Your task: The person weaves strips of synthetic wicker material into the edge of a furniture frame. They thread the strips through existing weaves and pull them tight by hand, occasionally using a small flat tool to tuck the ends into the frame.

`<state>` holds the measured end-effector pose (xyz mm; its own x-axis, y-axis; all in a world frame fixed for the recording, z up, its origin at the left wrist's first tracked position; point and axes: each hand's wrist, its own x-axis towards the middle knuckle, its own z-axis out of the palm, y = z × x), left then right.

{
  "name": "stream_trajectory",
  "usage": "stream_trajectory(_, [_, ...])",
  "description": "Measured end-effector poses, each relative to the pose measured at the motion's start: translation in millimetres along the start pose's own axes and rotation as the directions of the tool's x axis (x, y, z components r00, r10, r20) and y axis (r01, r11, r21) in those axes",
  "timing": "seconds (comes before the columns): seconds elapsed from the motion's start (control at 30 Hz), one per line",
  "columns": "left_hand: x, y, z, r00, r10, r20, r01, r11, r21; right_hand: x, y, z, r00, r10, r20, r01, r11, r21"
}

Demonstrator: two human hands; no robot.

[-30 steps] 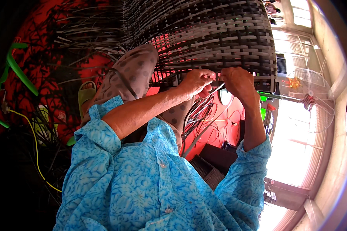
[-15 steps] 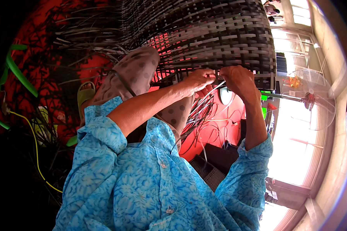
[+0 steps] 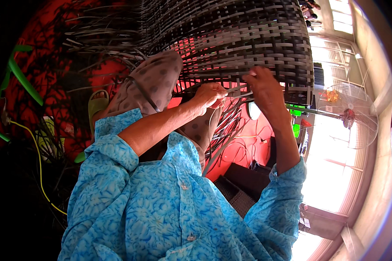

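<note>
A dark woven panel (image 3: 248, 41) of grey-brown flat strips fills the top middle, with loose strip ends (image 3: 104, 37) fanning out on its left. My left hand (image 3: 210, 96) is just below the panel's near edge, thumb and fingers pinched on a thin grey strip (image 3: 236, 92). That strip runs rightward toward my right hand. My right hand (image 3: 265, 89) is raised at the near edge of the weave, its fingers bent and slightly blurred; whether they grip anything cannot be made out. A wider grey strip (image 3: 222, 152) hangs down from near the hands.
Loose strips (image 3: 233, 126) lie in a bunch on the red floor (image 3: 257, 145) below my hands. My knee (image 3: 154, 78) sits against the panel. A standing fan (image 3: 348, 115) is to the right. Dark woven pieces (image 3: 237, 191) lie near my right arm; a yellow cord (image 3: 39, 167) runs at left.
My hands have moved apart: the left drew slightly left and down, while the right lifted off the panel's near edge. A wider grey strip now hangs between them.
</note>
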<state>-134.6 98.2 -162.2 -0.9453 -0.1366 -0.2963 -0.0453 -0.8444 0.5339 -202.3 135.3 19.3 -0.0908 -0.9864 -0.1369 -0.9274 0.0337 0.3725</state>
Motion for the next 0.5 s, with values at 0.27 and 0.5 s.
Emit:
stream_trajectory(0.27, [-5.2,0.3,-14.7,0.978,0.188,0.085,-0.192,0.981,0.037,-5.6,-1.8,34.5,0.993,0.012,0.121,-0.022,0.996,0.081])
stream_trajectory(0.5, [1.0,-0.8,-26.8,0.986,0.156,0.064,-0.159,0.987,0.041,-1.0,8.7,23.8,0.992,0.114,-0.053,-0.074,0.868,0.491])
